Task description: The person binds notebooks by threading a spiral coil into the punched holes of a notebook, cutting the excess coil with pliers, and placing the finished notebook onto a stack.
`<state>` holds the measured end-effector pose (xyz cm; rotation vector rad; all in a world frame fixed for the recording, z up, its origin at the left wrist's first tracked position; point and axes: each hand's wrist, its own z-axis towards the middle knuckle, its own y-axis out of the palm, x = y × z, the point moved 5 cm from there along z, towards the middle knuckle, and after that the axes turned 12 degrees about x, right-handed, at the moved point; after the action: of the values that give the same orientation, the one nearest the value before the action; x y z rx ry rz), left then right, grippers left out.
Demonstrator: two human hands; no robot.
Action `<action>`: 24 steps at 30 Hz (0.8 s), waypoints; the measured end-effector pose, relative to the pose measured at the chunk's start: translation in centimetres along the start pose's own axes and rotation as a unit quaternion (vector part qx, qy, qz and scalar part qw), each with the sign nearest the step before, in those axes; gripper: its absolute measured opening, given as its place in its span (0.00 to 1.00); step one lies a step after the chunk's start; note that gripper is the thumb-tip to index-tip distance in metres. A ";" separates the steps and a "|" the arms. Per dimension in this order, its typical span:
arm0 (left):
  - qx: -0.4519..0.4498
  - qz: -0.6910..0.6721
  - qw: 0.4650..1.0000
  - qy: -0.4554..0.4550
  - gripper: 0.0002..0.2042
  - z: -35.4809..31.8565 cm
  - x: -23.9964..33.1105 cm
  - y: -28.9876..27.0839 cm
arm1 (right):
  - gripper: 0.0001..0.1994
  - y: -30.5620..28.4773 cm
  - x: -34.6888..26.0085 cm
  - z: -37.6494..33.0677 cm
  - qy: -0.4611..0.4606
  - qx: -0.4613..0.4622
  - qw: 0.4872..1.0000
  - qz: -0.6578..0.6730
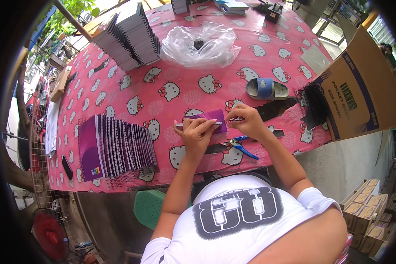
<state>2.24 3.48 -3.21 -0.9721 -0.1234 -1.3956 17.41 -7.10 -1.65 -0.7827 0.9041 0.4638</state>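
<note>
Both hands are working on a small purple spiral-bound notebook (209, 119) at the near edge of the desk (180, 94).

The left hand (196, 134) is pressing flat on the notebook's near edge with its fingers together, while the right hand (246, 121) is pinching the notebook's right end between closed fingertips. The notebook is lying on the pink cat-patterned plastic cloth covering the desk, directly in front of the person. Blue-handled pliers (242, 147) are lying just beside the right wrist. A fanned row of purple wire-bound notebooks (119, 147) is standing to the left of the hands. A crumpled clear plastic bag (200, 44) and a blue slipper (266, 89) are lying farther back, well apart from the hands. A brown cardboard box (361, 90) is standing at the right edge.
</note>
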 end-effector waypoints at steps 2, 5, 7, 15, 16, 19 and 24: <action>-0.001 0.009 1.000 0.005 0.10 0.0 0.0 0.1 | 0.09 0.4 1.6 0.3 0.097 -0.074 0.989 0.084; 0.010 0.022 1.000 -0.003 0.12 -0.2 0.1 0.2 | 0.09 1.1 2.9 0.2 0.190 -0.148 0.964 0.111; 0.010 0.019 0.999 -0.024 0.12 -0.3 -0.1 0.2 | 0.09 1.1 1.7 0.4 0.149 -0.121 0.979 0.064; 0.003 0.025 0.999 -0.025 0.09 -0.4 -0.2 0.1 | 0.10 1.9 -2.0 -0.4 -0.074 -0.007 0.982 -0.173; -0.003 0.023 0.999 -0.030 0.09 -0.4 -0.2 0.2 | 0.09 1.7 -2.6 -0.4 -0.080 0.017 0.980 -0.179; -0.004 0.025 0.999 -0.030 0.10 -0.5 -0.4 0.4 | 0.07 2.4 -1.8 -0.5 -0.081 0.000 0.981 -0.178; 0.005 0.014 1.000 -0.016 0.09 -0.4 -0.3 0.2 | 0.08 2.4 -1.9 -0.4 -0.076 0.019 0.984 -0.162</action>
<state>2.21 3.41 -3.73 -0.9844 -0.1404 -1.3517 14.60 -5.94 -1.16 -0.8297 0.6275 0.2160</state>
